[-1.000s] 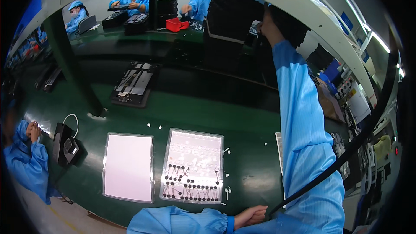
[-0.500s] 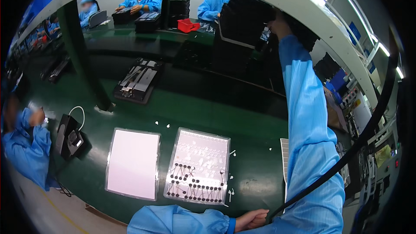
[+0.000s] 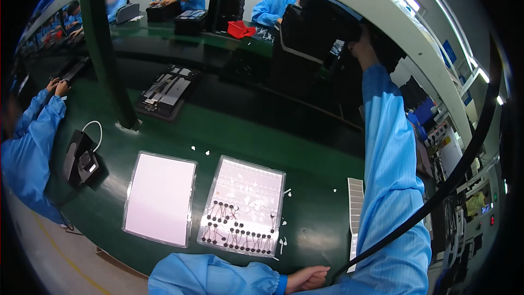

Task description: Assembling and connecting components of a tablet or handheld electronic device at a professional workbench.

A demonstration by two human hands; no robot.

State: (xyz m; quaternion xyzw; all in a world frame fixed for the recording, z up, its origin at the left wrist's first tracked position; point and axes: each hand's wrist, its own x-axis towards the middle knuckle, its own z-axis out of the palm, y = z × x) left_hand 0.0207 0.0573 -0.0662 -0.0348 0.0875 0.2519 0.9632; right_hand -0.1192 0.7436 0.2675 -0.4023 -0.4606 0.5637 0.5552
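Since the earlier frames, the right hand (image 3: 364,48) has been kept raised at the black tray (image 3: 316,27) on the shelf across the bench, while the view has drifted so the bench sits lower and nearer. Its fingers are hidden against the dark tray, so whether they are closed on it cannot be told. The left hand (image 3: 307,278) is rested at the near edge of the green bench (image 3: 305,158), fingers curled loosely together, with nothing pinched.

A slip could follow from here: the tray is reached at full stretch above the bench, and if it is pulled out unevenly it could tip and drop onto the clear parts tray (image 3: 244,206) below, scattering its small black pieces. A black cable (image 3: 436,196) hanging beside the raised sleeve could also be snagged.

The black tray looks flat, dark and matt, standing on edge among similar dark stacks. A blank white sheet (image 3: 160,198) lies just beside the parts tray.
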